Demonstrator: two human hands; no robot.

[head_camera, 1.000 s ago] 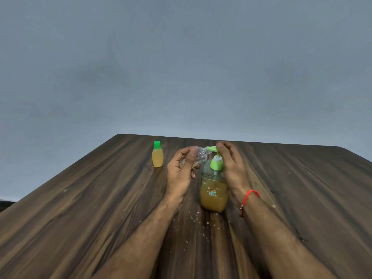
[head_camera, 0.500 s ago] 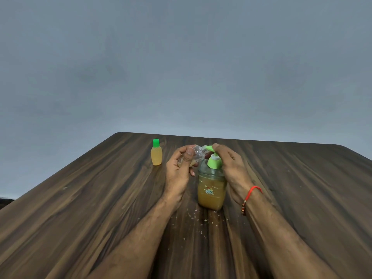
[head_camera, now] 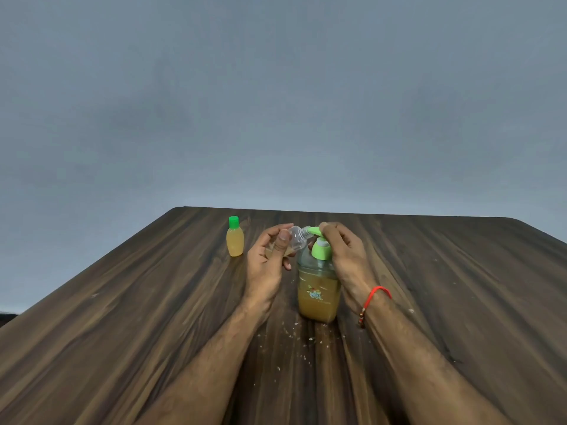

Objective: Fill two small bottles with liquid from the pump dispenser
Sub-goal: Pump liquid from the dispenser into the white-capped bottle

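A clear pump dispenser (head_camera: 319, 294) half full of amber liquid stands on the dark wooden table (head_camera: 122, 317), with a green pump head (head_camera: 316, 230). My right hand (head_camera: 346, 256) rests over the pump head, fingers curled on its top. My left hand (head_camera: 265, 262) grips a small clear bottle (head_camera: 296, 239), tilted so its open neck meets the green spout; a little amber liquid shows inside it. A second small bottle (head_camera: 235, 240), full of amber liquid and capped in green, stands upright to the left.
Small pale crumbs (head_camera: 294, 335) are scattered on the table in front of the dispenser. A plain grey wall (head_camera: 276, 102) rises behind the table's far edge. A red thread bracelet (head_camera: 376, 297) circles my right wrist.
My right hand and the pump head shifted slightly up and down over the dispenser. The left hand keeps the small bottle at the spout. The capped bottle has not moved.
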